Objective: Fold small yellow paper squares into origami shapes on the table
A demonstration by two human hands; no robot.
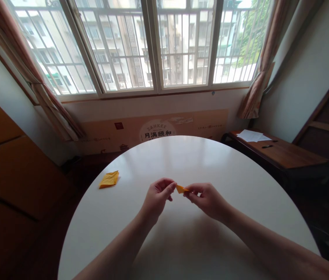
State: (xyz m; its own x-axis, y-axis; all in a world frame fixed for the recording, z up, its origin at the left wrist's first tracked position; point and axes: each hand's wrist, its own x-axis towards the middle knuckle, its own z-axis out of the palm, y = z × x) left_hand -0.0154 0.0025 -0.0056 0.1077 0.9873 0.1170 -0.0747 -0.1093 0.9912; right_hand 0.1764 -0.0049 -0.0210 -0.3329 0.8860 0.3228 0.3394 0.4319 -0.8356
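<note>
One small folded paper piece (pixel 181 189) is held over one round white tabletop (pixel 225 167), one creased yellow paper packet (pixel 109 179) laid at left, piece's ends pinched between closed fingertips of left hand (pixel 159 196) and right hand (pixel 206 197), orange-yellow, pointed below.

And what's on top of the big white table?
A creased yellow piece lies on the white table, toward the left. The left hand and right hand hold a small orange piece over it. The hands and arms cover some parts, so I can't see there.
</note>
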